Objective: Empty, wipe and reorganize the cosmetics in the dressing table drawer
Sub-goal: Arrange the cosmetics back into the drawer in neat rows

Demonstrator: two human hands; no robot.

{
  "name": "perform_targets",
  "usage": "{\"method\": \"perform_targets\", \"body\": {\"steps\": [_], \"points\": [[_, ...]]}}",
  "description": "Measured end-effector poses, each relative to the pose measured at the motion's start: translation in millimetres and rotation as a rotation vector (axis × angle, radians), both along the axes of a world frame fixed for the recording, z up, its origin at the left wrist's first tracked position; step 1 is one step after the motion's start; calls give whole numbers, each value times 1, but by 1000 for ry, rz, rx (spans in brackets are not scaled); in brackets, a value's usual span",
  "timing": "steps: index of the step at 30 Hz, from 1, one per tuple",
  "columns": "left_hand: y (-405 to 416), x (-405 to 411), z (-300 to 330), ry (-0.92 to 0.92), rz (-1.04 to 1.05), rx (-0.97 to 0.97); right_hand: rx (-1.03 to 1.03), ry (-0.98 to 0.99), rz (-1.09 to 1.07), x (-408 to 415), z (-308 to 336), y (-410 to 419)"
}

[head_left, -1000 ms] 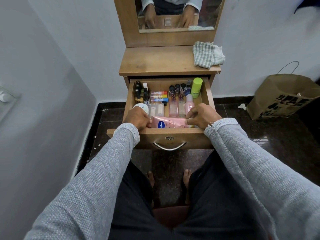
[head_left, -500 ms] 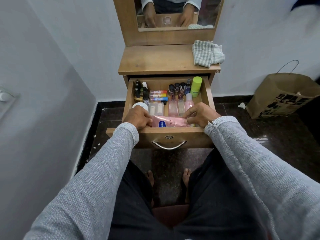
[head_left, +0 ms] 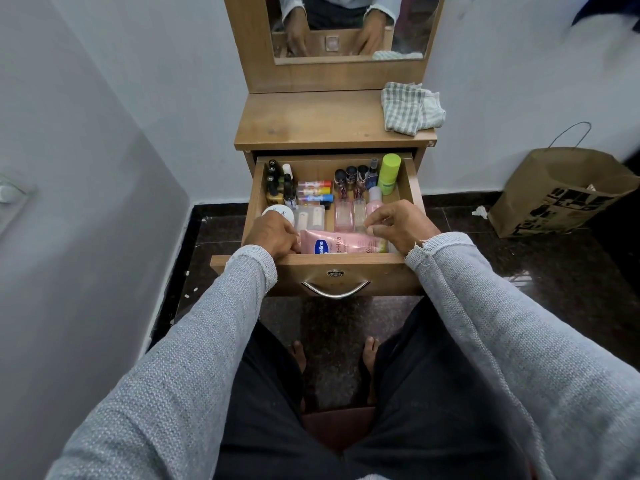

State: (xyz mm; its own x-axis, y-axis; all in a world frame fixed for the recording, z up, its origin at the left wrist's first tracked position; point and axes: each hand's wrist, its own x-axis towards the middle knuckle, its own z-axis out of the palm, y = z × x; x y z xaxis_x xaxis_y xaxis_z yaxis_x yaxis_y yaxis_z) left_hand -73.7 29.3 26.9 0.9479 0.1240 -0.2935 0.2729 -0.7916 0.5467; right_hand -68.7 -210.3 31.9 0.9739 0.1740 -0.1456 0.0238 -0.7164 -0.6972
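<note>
The wooden drawer (head_left: 346, 259) of the dressing table stands pulled out, with cosmetics set in rows inside. A pink lotion tube (head_left: 339, 242) lies crosswise along the front wall. My left hand (head_left: 273, 235) grips the tube's left end with curled fingers, next to a white jar (head_left: 277, 213). My right hand (head_left: 398, 226) hovers just above the tube's right end with loosely curled fingers, and I see nothing held in it. Behind stand clear pink bottles (head_left: 349, 213), coloured lip balm sticks (head_left: 315, 190), dark bottles (head_left: 273, 178) and a green bottle (head_left: 389, 173).
A checked cloth (head_left: 410, 107) lies on the right of the dressing table top (head_left: 311, 119), below the mirror (head_left: 346, 26). A brown paper bag (head_left: 561, 192) stands on the dark floor to the right. A white wall runs close on the left.
My right hand has lifted off the tube's right end and its fingers have loosened. My left hand stays at the tube's left end, and the tube lies a little lower against the front wall.
</note>
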Motion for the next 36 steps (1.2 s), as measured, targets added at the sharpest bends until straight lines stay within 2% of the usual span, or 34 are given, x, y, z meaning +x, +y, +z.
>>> {"method": "perform_targets", "body": {"steps": [4, 9, 13, 17, 21, 25, 28, 31, 33, 36], "points": [[1, 0, -2, -26, 28, -31, -34, -97, -55, -3, 3, 0], [1, -1, -3, -44, 34, -20, -77, -101, -47, -5, 4, 2], [0, -5, -3, -136, 88, -86, -95, -188, -67, -8, 5, 2], [-5, -13, 8, -245, 32, -134, -113, -288, -68, -10, 6, 6], [-9, -26, 23, -419, 44, -292, 103, -370, -187, -17, 13, 17], [-26, -58, 38, -512, 257, -627, 398, -356, -322, -48, 30, 36], [-47, -94, 33, -432, 429, -970, 628, -255, -394, -87, 33, 49], [-66, -123, 11, -254, 580, -1235, 764, -63, -495, -126, 13, 55], [-71, -132, -9, -137, 700, -1308, 755, 47, -584, -142, -8, 58], [-69, -136, -35, -20, 860, -1273, 795, 243, -714, -147, -38, 64]]}}
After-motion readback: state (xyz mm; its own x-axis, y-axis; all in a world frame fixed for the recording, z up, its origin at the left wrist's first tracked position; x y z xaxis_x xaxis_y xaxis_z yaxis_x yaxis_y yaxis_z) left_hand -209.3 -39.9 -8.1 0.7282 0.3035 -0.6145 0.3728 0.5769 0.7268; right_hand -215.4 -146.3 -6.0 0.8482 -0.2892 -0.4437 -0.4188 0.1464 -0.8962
